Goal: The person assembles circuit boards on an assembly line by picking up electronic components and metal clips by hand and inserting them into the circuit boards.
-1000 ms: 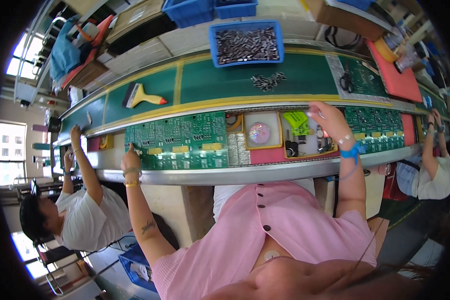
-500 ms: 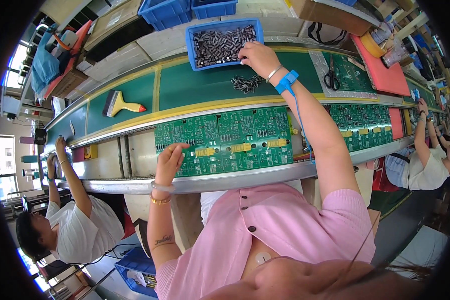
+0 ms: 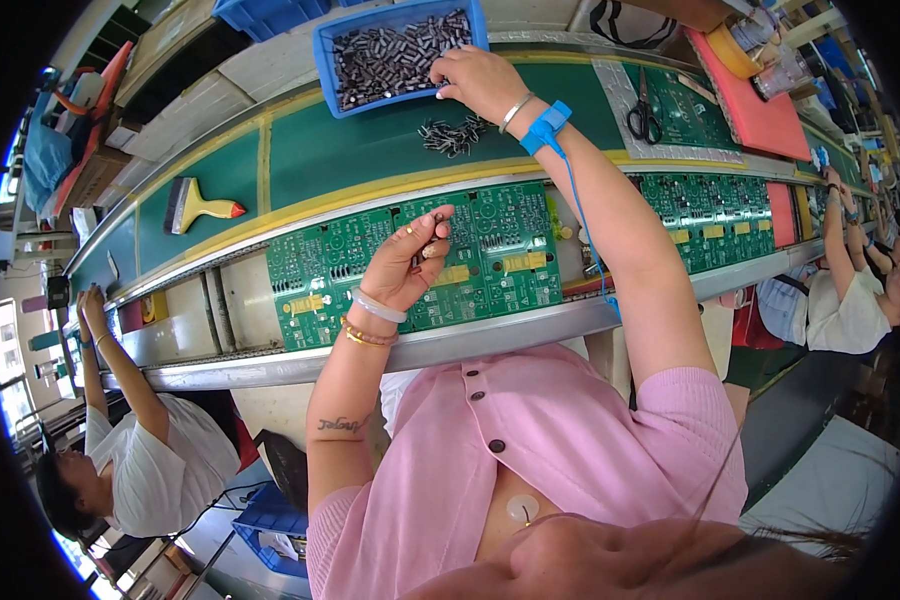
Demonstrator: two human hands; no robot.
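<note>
My right hand (image 3: pixel 482 88) is at the near right corner of a blue bin (image 3: pixel 328 75) filled with small cylindrical capacitors (image 3: pixel 395 55). Its fingers are bent together; anything between them is hidden. My left hand (image 3: pixel 408 262) hovers over the row of green circuit boards (image 3: pixel 515 215), palm turned up and fingers curled around a few small dark capacitors (image 3: pixel 438 222). Yellow blocks (image 3: pixel 522 262) and rows of little parts are mounted on the boards. Just below my right hand, a small heap of parts with wire leads (image 3: pixel 452 136) lies on the green mat.
A brush (image 3: pixel 198 206) lies left on the mat, scissors (image 3: pixel 644 112) to the right. More boards (image 3: pixel 705 225) sit farther right along the metal rail (image 3: pixel 440 334). Co-workers are at the left (image 3: pixel 170 460) and far right (image 3: pixel 840 290). A blue wrist strap cord (image 3: pixel 582 215) hangs from my right wrist.
My left hand has moved right and up over the boards and turned its palm up, showing the capacitors. My right hand stays by the bin. The whole view has shifted slightly.
</note>
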